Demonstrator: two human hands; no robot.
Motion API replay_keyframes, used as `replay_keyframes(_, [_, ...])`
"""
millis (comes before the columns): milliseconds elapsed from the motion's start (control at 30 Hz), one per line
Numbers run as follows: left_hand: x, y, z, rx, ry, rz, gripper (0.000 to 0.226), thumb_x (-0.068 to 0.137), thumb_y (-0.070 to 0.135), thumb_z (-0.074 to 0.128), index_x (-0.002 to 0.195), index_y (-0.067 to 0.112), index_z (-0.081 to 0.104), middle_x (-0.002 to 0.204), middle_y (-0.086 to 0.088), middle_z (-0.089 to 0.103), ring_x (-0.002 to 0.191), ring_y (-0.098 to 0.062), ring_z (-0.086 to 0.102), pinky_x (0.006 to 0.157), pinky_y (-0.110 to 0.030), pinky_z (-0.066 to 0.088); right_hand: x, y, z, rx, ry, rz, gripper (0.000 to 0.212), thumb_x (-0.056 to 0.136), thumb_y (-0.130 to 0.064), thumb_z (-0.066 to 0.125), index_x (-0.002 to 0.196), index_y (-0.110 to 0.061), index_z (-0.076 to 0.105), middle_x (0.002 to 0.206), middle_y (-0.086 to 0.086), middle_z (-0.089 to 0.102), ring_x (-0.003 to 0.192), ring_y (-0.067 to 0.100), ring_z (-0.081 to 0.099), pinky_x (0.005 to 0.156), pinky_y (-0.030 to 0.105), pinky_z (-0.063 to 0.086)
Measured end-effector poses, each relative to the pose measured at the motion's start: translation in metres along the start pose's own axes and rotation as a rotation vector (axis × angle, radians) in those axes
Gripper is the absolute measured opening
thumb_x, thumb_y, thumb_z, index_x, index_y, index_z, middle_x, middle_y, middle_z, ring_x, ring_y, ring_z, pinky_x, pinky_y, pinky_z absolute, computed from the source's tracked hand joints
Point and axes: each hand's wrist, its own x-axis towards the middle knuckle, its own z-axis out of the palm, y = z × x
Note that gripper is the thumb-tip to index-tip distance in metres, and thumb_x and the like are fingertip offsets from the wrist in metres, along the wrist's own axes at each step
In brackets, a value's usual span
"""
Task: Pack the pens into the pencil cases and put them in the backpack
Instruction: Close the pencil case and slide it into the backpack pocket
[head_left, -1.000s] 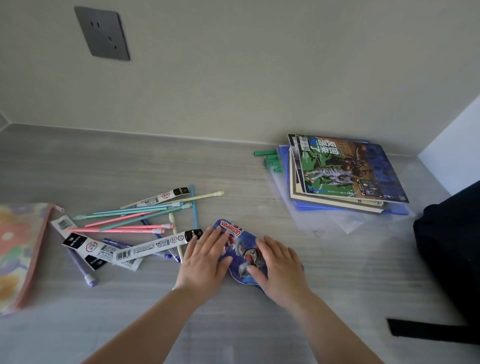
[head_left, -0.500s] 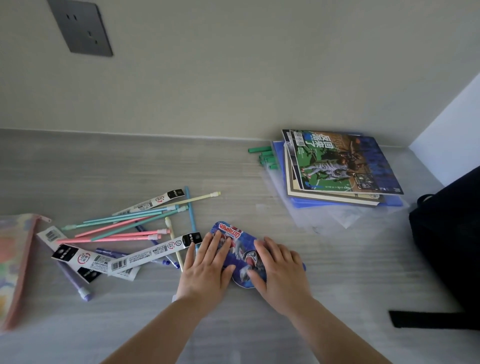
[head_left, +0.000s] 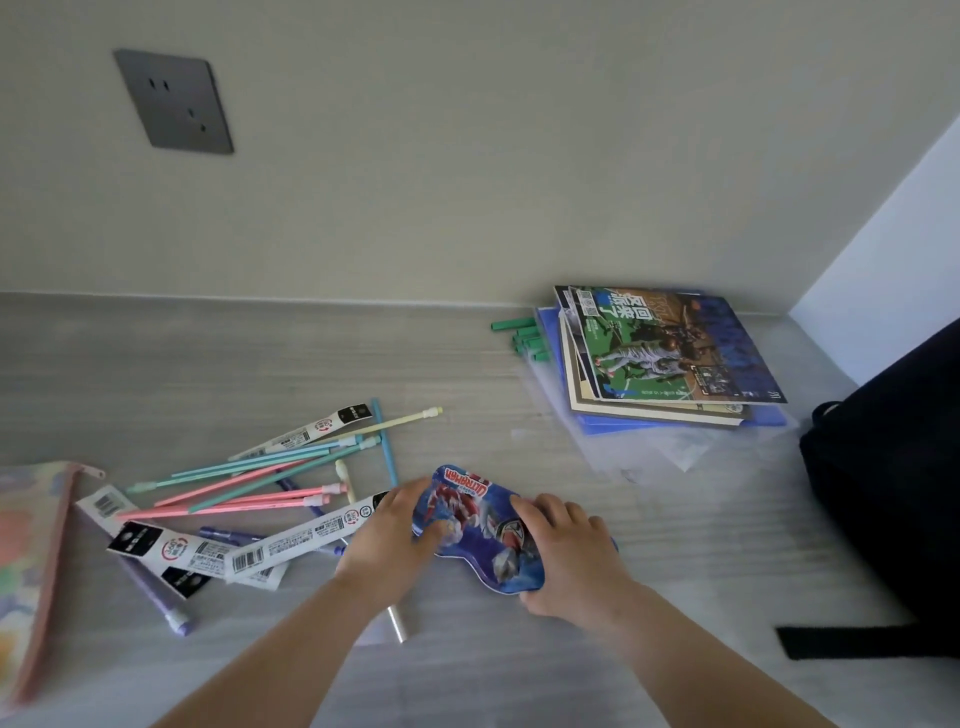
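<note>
Blue pencil case (head_left: 480, 525) between left hand (head_left: 390, 540) and right hand (head_left: 569, 556), loose pens (head_left: 249, 478) alongside.

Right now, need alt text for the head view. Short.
Two bare hands, left hand and right hand, grip a blue printed pencil case on a grey desk. Loose pens lie scattered to its left beside a floral pouch; magazines and a dark backpack sit on the right.

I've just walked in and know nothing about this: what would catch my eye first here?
Two bare hands, left hand and right hand, grip a bright blue cartoon pencil case at the desk's near middle. Left of it sprawls a heap of pastel pens and packaged refills; a magazine stack lies at the back right.
</note>
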Motion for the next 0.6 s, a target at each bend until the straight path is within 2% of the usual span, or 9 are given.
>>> replay_keyframes(100, [0.009, 0.011, -0.011, -0.062, -0.037, -0.007, 0.048, 0.084, 0.027, 0.056, 0.128, 0.023, 0.035, 0.11, -0.004, 0.062, 0.09, -0.02, 0.058, 0.079, -0.027, 0.045, -0.007, 0.0, -0.002, 0.051, 0.106, 0.007, 0.09, 0.07, -0.045, 0.063, 0.142, -0.027, 0.013, 0.142, -0.001, 0.027, 0.127, 0.02, 0.033, 0.101, 0.036, 0.032])
replay_keyframes(200, [0.015, 0.026, -0.019, -0.449, -0.174, -0.128, 0.032, 0.082, 0.017, 0.061, 0.108, 0.021, 0.044, 0.083, 0.002, 0.063, 0.064, -0.013, 0.064, 0.058, -0.025, 0.053, -0.017, -0.002, -0.014, 0.088, 0.199, 0.042, 0.088, 0.069, -0.047, 0.062, 0.141, -0.028, 0.014, 0.142, -0.005, 0.026, 0.128, 0.02, 0.032, 0.103, 0.034, 0.032])
replay_keyframes(267, [0.018, 0.038, -0.022, -0.709, -0.276, -0.23, 0.018, 0.082, 0.013, 0.061, 0.093, 0.021, 0.049, 0.077, -0.003, 0.065, 0.049, -0.012, 0.066, 0.044, -0.023, 0.055, -0.026, -0.002, -0.024, 0.109, 0.211, 0.072, 0.087, 0.071, -0.046, 0.062, 0.141, -0.029, 0.013, 0.145, -0.007, 0.022, 0.131, 0.019, 0.029, 0.107, 0.033, 0.028])
replay_keyframes(333, [0.022, 0.052, -0.021, -0.753, -0.314, -0.235, 0.01, 0.082, 0.014, 0.06, 0.085, 0.02, 0.052, 0.074, -0.007, 0.067, 0.044, -0.014, 0.066, 0.039, -0.022, 0.054, -0.038, -0.002, -0.034, 0.113, 0.23, 0.111, 0.085, 0.072, -0.043, 0.063, 0.142, -0.026, 0.018, 0.148, -0.006, 0.023, 0.134, 0.017, 0.028, 0.111, 0.031, 0.024])
replay_keyframes(367, [0.023, 0.06, -0.018, -0.746, -0.317, -0.218, 0.008, 0.082, 0.014, 0.059, 0.083, 0.019, 0.053, 0.071, -0.007, 0.067, 0.042, -0.014, 0.065, 0.038, -0.021, 0.053, -0.045, -0.003, -0.039, 0.073, 0.267, 0.136, 0.086, 0.067, -0.044, 0.067, 0.14, -0.023, 0.028, 0.146, -0.002, 0.032, 0.132, 0.015, 0.035, 0.111, 0.031, 0.028])
replay_keyframes(400, [0.024, 0.068, -0.015, -0.747, -0.324, -0.199, 0.007, 0.082, 0.014, 0.058, 0.081, 0.019, 0.054, 0.067, -0.006, 0.067, 0.04, -0.014, 0.064, 0.035, -0.019, 0.051, -0.052, -0.003, -0.043, 0.006, 0.335, 0.168, 0.088, 0.054, -0.049, 0.075, 0.132, -0.021, 0.045, 0.137, 0.001, 0.049, 0.122, 0.015, 0.049, 0.104, 0.032, 0.039])
replay_keyframes(467, [0.024, 0.086, -0.005, -0.766, -0.362, -0.18, 0.007, 0.082, 0.014, 0.057, 0.079, 0.02, 0.054, 0.057, -0.003, 0.067, 0.037, -0.013, 0.063, 0.032, -0.017, 0.047, -0.066, -0.003, -0.05, -0.068, 0.405, 0.276, 0.089, 0.02, -0.061, 0.079, 0.099, -0.022, 0.071, 0.1, -0.005, 0.073, 0.086, 0.01, 0.07, 0.075, 0.026, 0.057])
replay_keyframes(500, [0.022, 0.096, 0.0, -0.77, -0.394, -0.168, 0.008, 0.082, 0.015, 0.057, 0.078, 0.02, 0.054, 0.054, -0.002, 0.068, 0.037, -0.014, 0.063, 0.031, -0.017, 0.046, -0.072, -0.001, -0.053, -0.068, 0.43, 0.321, 0.085, 0.014, -0.061, 0.079, 0.089, -0.022, 0.073, 0.088, -0.008, 0.075, 0.076, 0.008, 0.072, 0.065, 0.023, 0.058])
replay_keyframes(600, [0.012, 0.129, 0.018, -0.767, -0.515, -0.103, 0.009, 0.085, 0.017, 0.053, 0.078, 0.022, 0.054, 0.045, 0.002, 0.069, 0.041, -0.016, 0.065, 0.033, -0.018, 0.047, -0.099, 0.024, -0.061, -0.111, 0.503, 0.422, 0.066, 0.019, -0.048, 0.084, 0.08, -0.024, 0.074, 0.076, -0.012, 0.075, 0.061, 0.006, 0.071, 0.053, 0.017, 0.055])
